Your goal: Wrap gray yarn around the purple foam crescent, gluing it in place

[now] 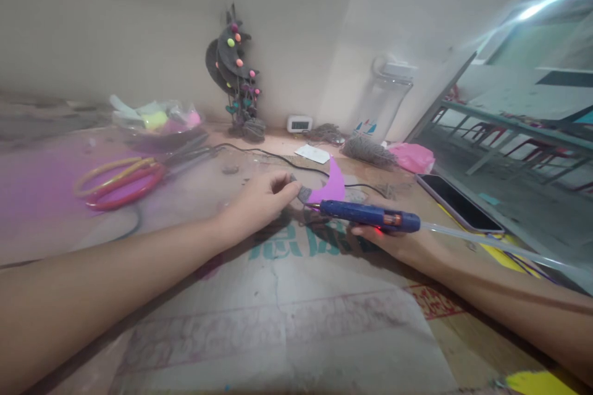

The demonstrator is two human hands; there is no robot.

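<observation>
A purple crescent moon (335, 180) has grey yarn around its left tip, and my left hand (264, 197) pinches it there. In my right hand (393, 241) is a blue hot glue gun (354, 212), held level with its nozzle pointing left. The nozzle tip is at the yarn-covered end of the crescent, close to my left fingers. A red light glows under the gun's body, and a long clear glue stick (482, 237) runs out of its back end. Most of my right fingers are hidden behind the gun.
Red-and-yellow-handled scissors (125, 182) and a plastic bag (157, 118) lie left. Grey moon decorations (231, 62) hang at the back wall. A small clock (299, 124), yarn (368, 151), clear bottle (382, 102), pink plastic (414, 157) and phone (458, 202) stand or lie behind and right.
</observation>
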